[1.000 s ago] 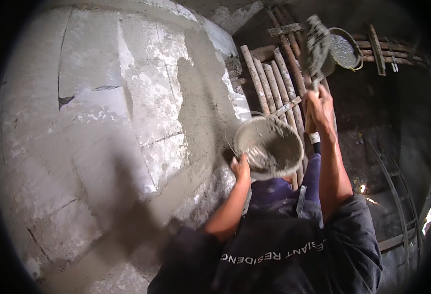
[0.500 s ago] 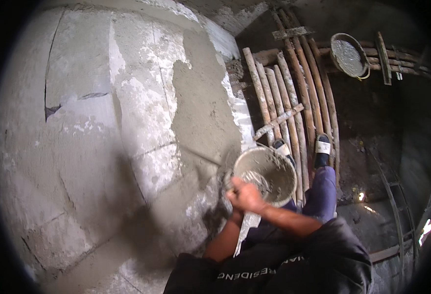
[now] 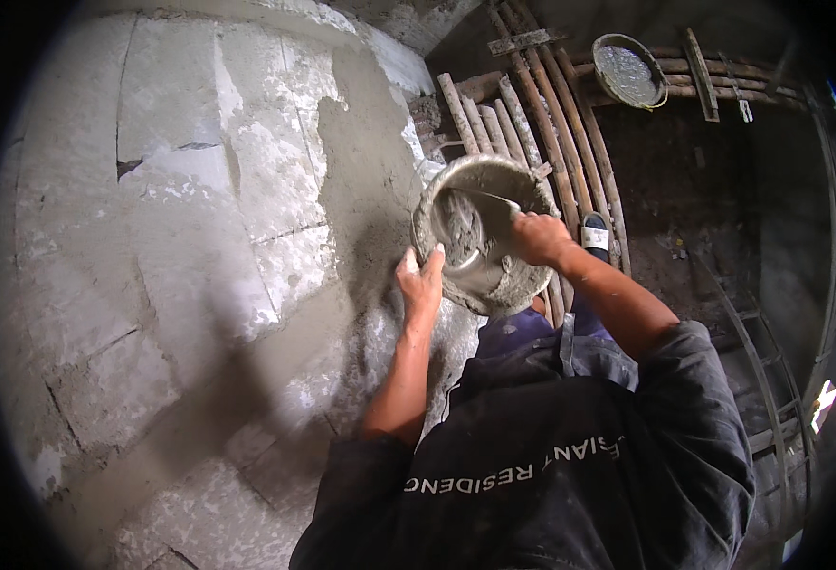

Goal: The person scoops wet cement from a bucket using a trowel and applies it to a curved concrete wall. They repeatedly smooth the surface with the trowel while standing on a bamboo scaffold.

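Observation:
A mortar-caked bucket [image 3: 522, 282] is tipped in front of me, with its mouth toward me. My left hand [image 3: 420, 274] grips its near left rim, thumb on the inside edge. My right hand [image 3: 543, 237] is closed around the handle of a trowel [image 3: 494, 199], whose thin blade reaches into the bucket. Wet grey mortar [image 3: 460, 224] lies inside, partly smeared by motion. Left of the bucket rises a block wall [image 3: 180, 285], with a fresh strip of grey mortar [image 3: 366, 142] spread along its right part.
Wooden poles [image 3: 579, 133] laid side by side form a platform under my feet; one sandal [image 3: 595, 237] shows. Another bucket [image 3: 630, 71] of grey mix stands at the far right on crossing poles. A plank [image 3: 701, 76] lies beside it. A ladder [image 3: 758, 342] leans at the right.
My hands were close together at the bucket's near left side; now they are apart, left on the rim, right with the trowel inside. The bucket is farther up in view and tilted toward me.

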Demonstrator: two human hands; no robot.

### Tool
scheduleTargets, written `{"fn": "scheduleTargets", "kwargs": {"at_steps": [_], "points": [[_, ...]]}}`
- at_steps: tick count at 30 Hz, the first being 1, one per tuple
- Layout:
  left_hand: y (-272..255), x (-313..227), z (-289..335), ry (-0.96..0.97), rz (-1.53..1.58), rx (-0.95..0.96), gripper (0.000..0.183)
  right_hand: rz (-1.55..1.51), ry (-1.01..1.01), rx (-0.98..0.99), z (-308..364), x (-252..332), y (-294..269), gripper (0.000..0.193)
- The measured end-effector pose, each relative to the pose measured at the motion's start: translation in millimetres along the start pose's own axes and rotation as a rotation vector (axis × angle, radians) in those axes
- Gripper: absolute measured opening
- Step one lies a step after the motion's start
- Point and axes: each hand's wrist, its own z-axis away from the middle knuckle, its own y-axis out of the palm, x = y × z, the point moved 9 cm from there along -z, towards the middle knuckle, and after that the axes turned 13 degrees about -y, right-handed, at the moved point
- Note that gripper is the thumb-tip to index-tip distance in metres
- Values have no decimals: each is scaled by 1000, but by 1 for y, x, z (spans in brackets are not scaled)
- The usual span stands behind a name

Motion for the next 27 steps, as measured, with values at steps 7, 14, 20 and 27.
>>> {"fn": "scheduleTargets", "kwargs": {"at_steps": [7, 14, 20, 27], "points": [[-13, -63, -3, 236, -66, -20, 23, 62, -156, 292, 18, 29, 6, 27], [23, -102, 10, 353, -274, 119, 27, 165, 16, 104, -2, 12, -14, 25], [6, -92, 2, 389, -101, 281, 24, -798, -129, 308, 43, 55, 61, 22], [-21, 35, -41, -1, 48, -6, 39, -1556, 292, 306, 85, 33, 50, 29]]}}
